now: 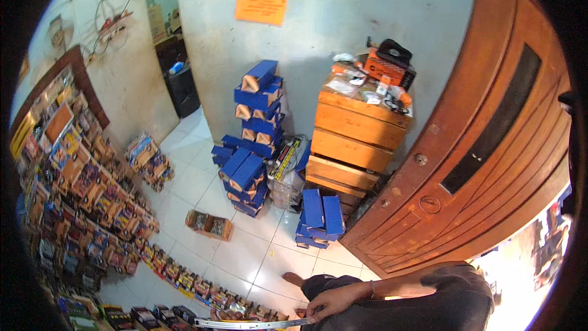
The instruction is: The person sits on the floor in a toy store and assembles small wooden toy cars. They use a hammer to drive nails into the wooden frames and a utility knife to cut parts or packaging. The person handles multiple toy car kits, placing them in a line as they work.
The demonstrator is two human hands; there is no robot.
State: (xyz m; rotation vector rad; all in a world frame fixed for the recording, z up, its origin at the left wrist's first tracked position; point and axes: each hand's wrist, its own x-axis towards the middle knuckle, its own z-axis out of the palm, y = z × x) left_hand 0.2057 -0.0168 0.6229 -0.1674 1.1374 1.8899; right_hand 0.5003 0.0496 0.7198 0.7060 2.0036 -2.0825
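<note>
My right hand (331,304) is at the lower middle, its fingers closed around one end of a long, thin, silvery strip (257,325). The strip looks like metal and stretches left along the lower edge; its exact kind is not clear. A bracelet (372,289) circles my right wrist, and the forearm rests over my dark-clothed leg (416,311). My left hand cannot be made out. Just beyond the strip runs a curved row of small red and yellow pieces (202,287) on the floor. Dark boxy pieces (144,317) stand near the strip's left end.
Stacked blue boxes (260,98) rise by the wall, with more blue boxes (321,214) near a wooden drawer chest (349,129). A small divided box (209,225) sits on the tiles. Crowded colourful goods (79,165) fill the left. A wooden door (453,220) stands at right.
</note>
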